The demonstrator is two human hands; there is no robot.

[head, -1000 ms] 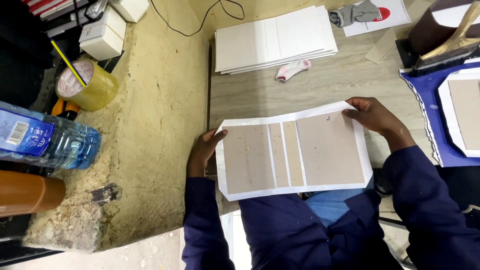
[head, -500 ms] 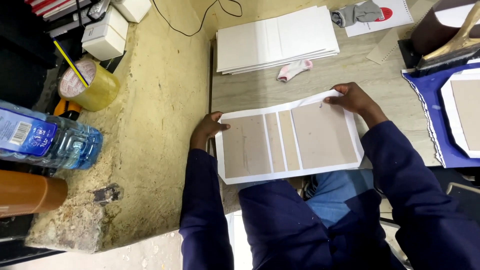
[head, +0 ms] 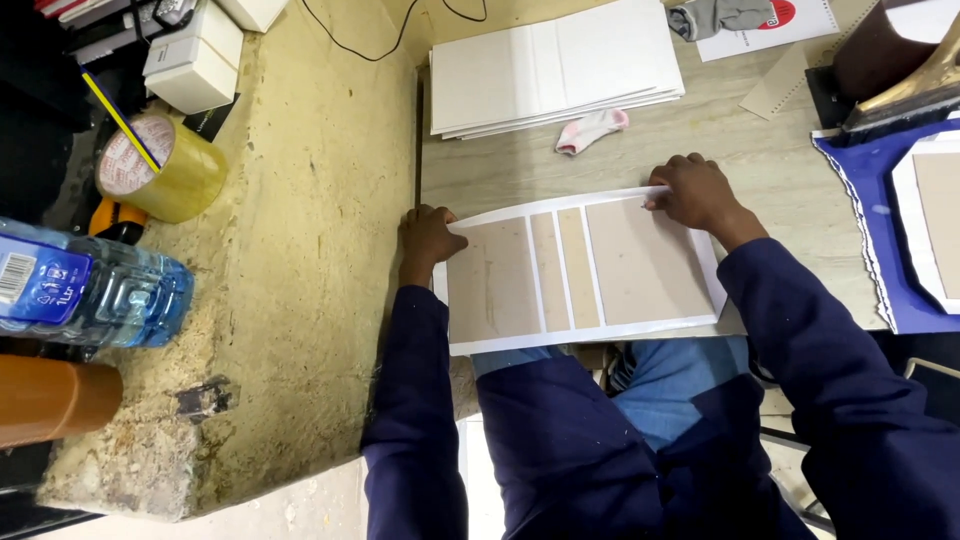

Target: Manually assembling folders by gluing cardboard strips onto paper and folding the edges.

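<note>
White paper sheet (head: 580, 272) with four brown boards lies mid-frame on my grey table (head: 790, 170). My left hand (head: 428, 237) curls on its left edge; my right hand (head: 698, 193) presses its top edge. Yellow wall sits left.

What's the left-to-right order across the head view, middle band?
Water bottle → left hand → white sheet with brown panels → right hand → blue sheet.
</note>
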